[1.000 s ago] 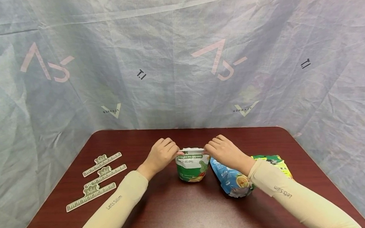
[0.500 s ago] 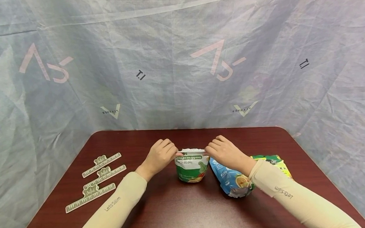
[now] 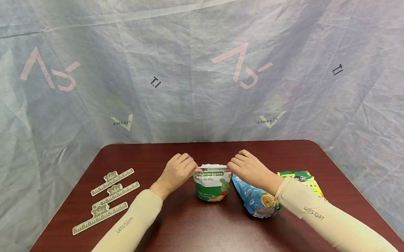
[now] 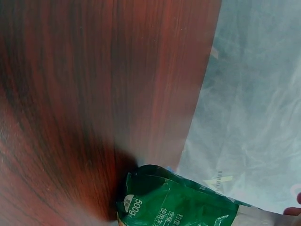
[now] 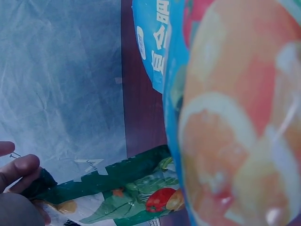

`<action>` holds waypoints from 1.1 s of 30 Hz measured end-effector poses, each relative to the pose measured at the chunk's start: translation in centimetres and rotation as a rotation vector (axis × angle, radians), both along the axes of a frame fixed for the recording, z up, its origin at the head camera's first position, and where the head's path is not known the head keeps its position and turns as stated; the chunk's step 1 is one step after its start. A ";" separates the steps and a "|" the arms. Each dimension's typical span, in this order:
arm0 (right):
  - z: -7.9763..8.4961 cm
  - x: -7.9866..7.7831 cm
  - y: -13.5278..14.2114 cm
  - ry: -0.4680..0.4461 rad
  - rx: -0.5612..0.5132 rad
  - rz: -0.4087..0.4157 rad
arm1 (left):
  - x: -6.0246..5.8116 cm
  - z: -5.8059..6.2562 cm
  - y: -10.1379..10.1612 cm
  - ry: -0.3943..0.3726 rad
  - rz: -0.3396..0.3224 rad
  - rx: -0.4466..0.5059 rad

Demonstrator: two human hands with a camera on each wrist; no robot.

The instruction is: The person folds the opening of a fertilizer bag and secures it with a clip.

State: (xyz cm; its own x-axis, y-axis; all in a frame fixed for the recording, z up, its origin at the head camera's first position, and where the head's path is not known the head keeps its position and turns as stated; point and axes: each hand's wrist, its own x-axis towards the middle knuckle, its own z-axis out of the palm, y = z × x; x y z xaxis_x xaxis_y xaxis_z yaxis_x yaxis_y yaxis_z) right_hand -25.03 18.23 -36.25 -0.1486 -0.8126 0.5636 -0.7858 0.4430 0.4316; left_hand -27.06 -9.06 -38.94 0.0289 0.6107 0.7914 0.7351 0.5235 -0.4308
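Note:
In the head view a green and white plastic bag [image 3: 212, 185] with printed vegetables stands upright near the middle of the table. My left hand [image 3: 178, 170] pinches the left end of its top edge, thumb on the near side. At the opposite end my right hand [image 3: 249, 167] pinches the same edge, which is drawn straight between the hands. The left wrist view has the bag's green side [image 4: 178, 202] low in the frame, with fingertips [image 4: 294, 207] at the right border. Fingers of my right hand [image 5: 21, 172] grip the bag's corner in the right wrist view.
A blue bag with orange slices [image 3: 257, 198] lies under my right forearm, and fills much of the right wrist view. Behind the sleeve is a yellow and green bag [image 3: 300, 180]. Three ruler-like strips with bear-shaped tabs [image 3: 101, 217] lie on the left. Grey cloth [image 3: 193, 85] hangs behind the table.

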 end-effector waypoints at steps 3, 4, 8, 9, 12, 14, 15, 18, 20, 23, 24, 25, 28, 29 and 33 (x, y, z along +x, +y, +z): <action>0.0 0.1 -0.1 -0.003 0.005 -0.008 | 0.0 0.1 0.0 -0.004 0.000 0.004; 0.0 0.1 -0.1 -0.007 0.006 -0.011 | -0.1 0.1 0.0 -0.006 -0.001 0.005; 0.1 0.1 0.0 -0.011 -0.001 -0.007 | -0.1 0.3 0.1 -0.011 -0.004 0.008; 0.1 0.1 0.0 -0.013 -0.003 -0.004 | 0.0 0.3 0.1 -0.012 -0.005 0.008; 0.1 0.1 0.0 -0.015 -0.003 -0.007 | 0.1 0.5 0.1 -0.019 0.004 0.007; 0.2 0.1 0.0 -0.013 0.003 -0.016 | 0.2 0.5 0.0 -0.024 0.010 0.008; 0.2 0.1 0.0 -0.014 0.005 -0.018 | 0.3 0.6 0.0 -0.026 0.014 0.010; 0.2 0.1 -0.1 -0.007 0.011 -0.022 | 0.4 0.6 -0.2 -0.033 0.022 0.019; 0.1 0.1 -0.1 -0.002 0.010 -0.019 | 0.5 0.7 -0.4 -0.038 0.028 0.024; 0.1 0.1 -0.1 0.006 0.007 -0.014 | 0.5 0.6 -0.8 -0.049 0.038 0.029; 0.1 0.1 -0.1 0.007 0.005 -0.012 | 0.5 0.7 -1.0 -0.055 0.041 0.031; 0.1 0.1 -0.1 0.006 0.004 -0.012 | 0.6 0.7 -1.2 -0.062 0.044 0.032; 0.1 0.1 -0.1 0.001 0.004 -0.014 | 0.6 0.8 -1.8 -0.084 0.063 0.032; 0.1 0.1 -0.1 -0.001 0.004 -0.015 | 0.6 0.9 -2.0 -0.094 0.073 0.029; 0.2 0.2 -0.1 -0.005 0.004 -0.017 | 0.6 0.7 -3.2 -0.129 0.127 0.013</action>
State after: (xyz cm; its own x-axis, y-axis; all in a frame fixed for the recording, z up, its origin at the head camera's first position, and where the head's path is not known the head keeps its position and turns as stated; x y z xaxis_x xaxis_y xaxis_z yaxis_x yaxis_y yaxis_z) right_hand -24.88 18.13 -36.07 -0.1653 -0.8122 0.5595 -0.7803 0.4547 0.4295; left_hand -26.46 -12.26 -38.20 -0.1501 0.5928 0.7913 0.7114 0.6205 -0.3299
